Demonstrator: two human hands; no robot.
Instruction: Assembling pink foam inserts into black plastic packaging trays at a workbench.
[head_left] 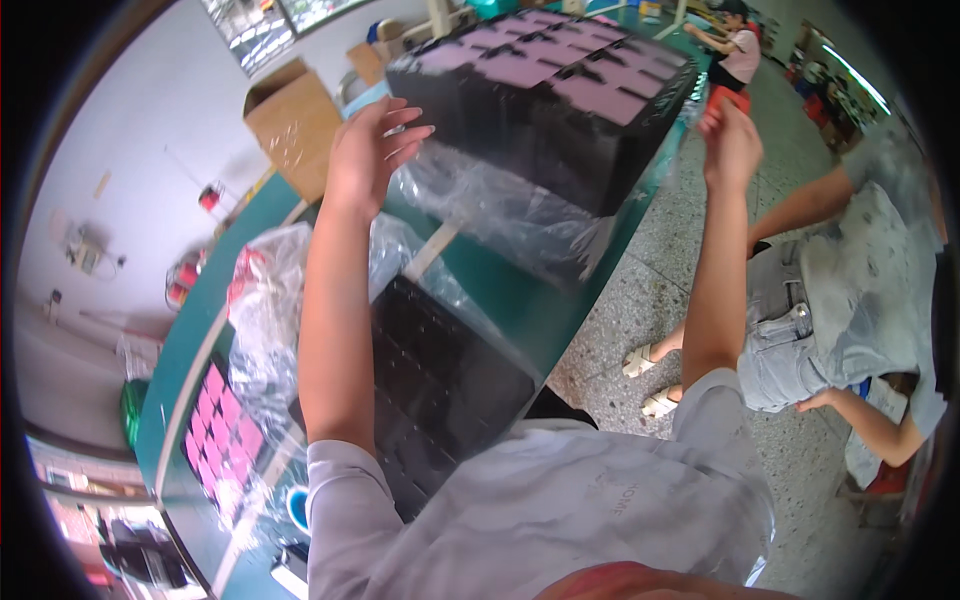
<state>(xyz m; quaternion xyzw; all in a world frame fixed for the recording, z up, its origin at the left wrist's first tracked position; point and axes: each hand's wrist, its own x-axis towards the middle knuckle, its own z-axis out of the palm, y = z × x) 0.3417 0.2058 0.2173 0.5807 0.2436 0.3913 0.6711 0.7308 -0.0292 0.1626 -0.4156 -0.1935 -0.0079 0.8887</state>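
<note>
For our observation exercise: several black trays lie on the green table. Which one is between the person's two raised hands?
The tall black tray stack at the table's far end, with pink squares on top. The left hand touches its side; the flat black tray lies nearer the body.

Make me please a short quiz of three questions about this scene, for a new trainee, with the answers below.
1. True or false: the left hand is at the near upper edge of the tall black tray stack.
2. What lies over the lower side of this stack? A) clear plastic film, B) a red cloth, C) a metal lid.
3. Fill in: the tabletop under the stack is ___ in colour.

Key
1. True; the right hand is raised at the stack's other side.
2. A, the clear plastic film.
3. Green.
</note>
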